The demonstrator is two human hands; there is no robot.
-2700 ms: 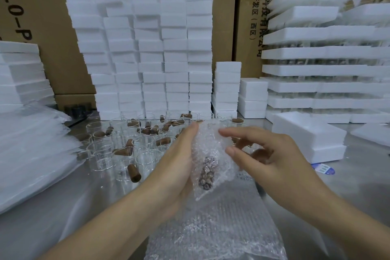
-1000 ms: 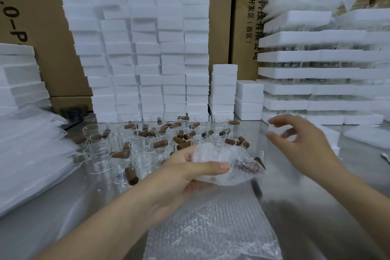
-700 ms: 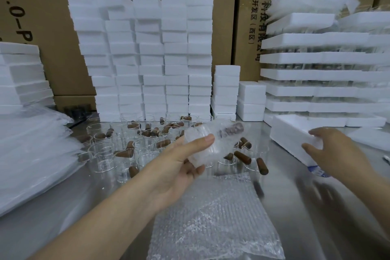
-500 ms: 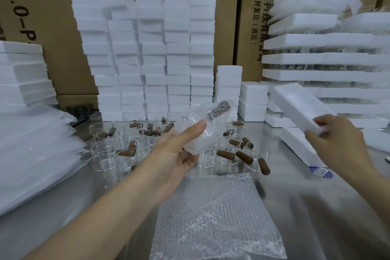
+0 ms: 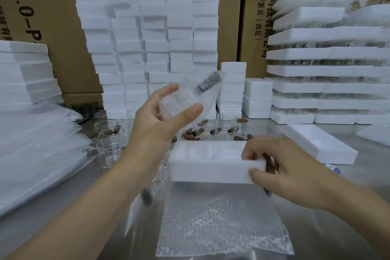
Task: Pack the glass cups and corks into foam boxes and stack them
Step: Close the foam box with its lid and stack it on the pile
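1. The left hand (image 5: 156,124) is closed round a bubble-wrapped bundle (image 5: 190,97), thumb across its front and fingers behind. The bundle is held raised and tilted, above and beyond the right hand. Clear glass can be made out through the wrap, with a dark piece at the upper end. Whether that piece is a cork cannot be told.
2. The right hand (image 5: 295,173) grips the right end of an open foam box (image 5: 202,167), thumb on the near wall and fingers curled over the rim. The box is held just below the left hand, its moulded hollows facing up and seemingly unfilled. Whether it rests on anything cannot be told.
3. The step in hand is judged to be the seating of the wrapped cup in the box.
4. For the next move, the bundle would have to be lowered and turned to lie along a hollow while the box is kept level. The wrap is bulky, so a gentle press may be needed.
5. A bubble-wrap sheet (image 5: 221,224) lies flat beneath both hands. Loose glass cups (image 5: 109,150) and corks (image 5: 190,136) stand beyond the hands.
6. Another foam box (image 5: 320,148) lies beyond the right hand. Stacked foam boxes (image 5: 156,48) rise farther off, where the filled box is presumably to be added.
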